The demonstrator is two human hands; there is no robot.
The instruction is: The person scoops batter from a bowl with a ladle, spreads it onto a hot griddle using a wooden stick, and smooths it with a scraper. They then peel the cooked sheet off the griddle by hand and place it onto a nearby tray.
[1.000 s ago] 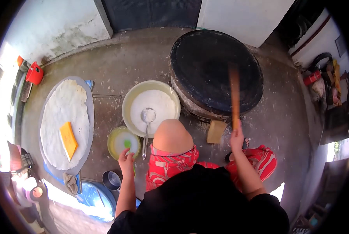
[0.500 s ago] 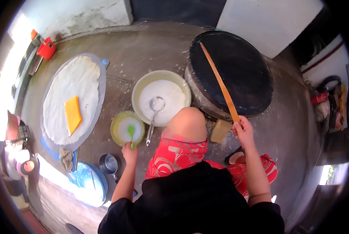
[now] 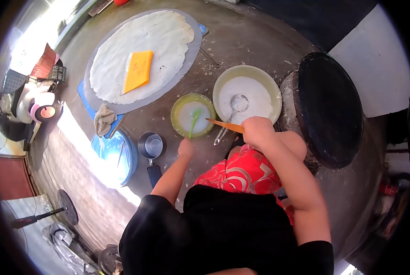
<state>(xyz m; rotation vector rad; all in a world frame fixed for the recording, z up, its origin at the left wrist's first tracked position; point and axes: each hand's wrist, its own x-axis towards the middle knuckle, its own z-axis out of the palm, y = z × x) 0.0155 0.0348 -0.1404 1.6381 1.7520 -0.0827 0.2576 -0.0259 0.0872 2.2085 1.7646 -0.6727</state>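
Observation:
My left hand (image 3: 185, 147) is closed on the handle of a green spoon (image 3: 195, 120). The spoon's head sits in the thin whitish liquid of a small yellow-green bowl (image 3: 174, 123). In my closed right hand (image 3: 256, 130) is a long flat wooden spatula (image 3: 227, 124), its narrow tip pointing left to the bowl's right edge. Just beyond lies a large cream basin (image 3: 274, 87) of white batter with a metal ladle (image 3: 235, 107) in it. At the right stands a round black griddle (image 3: 331, 110).
At upper left, a thin white flatbread sheet (image 3: 109, 68) lies on a round grey board (image 3: 193, 55), with a yellow folded piece (image 3: 139, 71) on it. A grey cloth (image 3: 105, 119), blue bucket (image 3: 131, 156) and small metal pot (image 3: 150, 145) stand to the left.
My right hand has swung the wooden spatula from over the griddle leftward to the small bowl. My left hand stays at the green spoon. The camera view has turned left.

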